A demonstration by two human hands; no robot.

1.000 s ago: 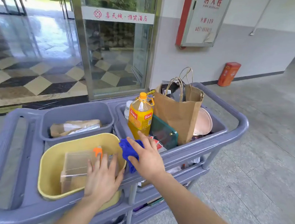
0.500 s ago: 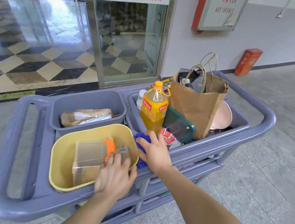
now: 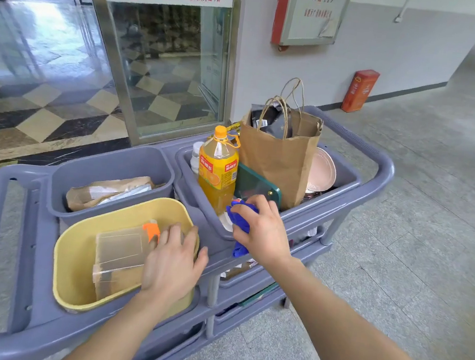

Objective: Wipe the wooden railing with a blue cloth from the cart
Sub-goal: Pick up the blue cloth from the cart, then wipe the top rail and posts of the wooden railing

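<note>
A grey-purple service cart [image 3: 379, 169] stands in front of me. My right hand [image 3: 262, 233] is closed around a crumpled blue cloth [image 3: 239, 220] at the near edge of the cart's right bin. My left hand [image 3: 173, 264] rests flat on the rim of a yellow tub [image 3: 80, 250], its fingers touching a clear plastic box [image 3: 120, 251] with an orange part inside the tub. No wooden railing is in view.
The right bin holds an orange juice bottle [image 3: 217, 168], a green case [image 3: 256, 186], a brown paper bag [image 3: 280, 158] and a pink plate [image 3: 321, 170]. A grey bin [image 3: 114, 162] holds brown packets. A glass door [image 3: 167, 53] and an orange box [image 3: 360, 90] stand by the wall.
My right hand has lifted the blue cloth slightly up and to the right over the bin edge. My left hand stays on the yellow tub. The view has shifted closer to the cart.
</note>
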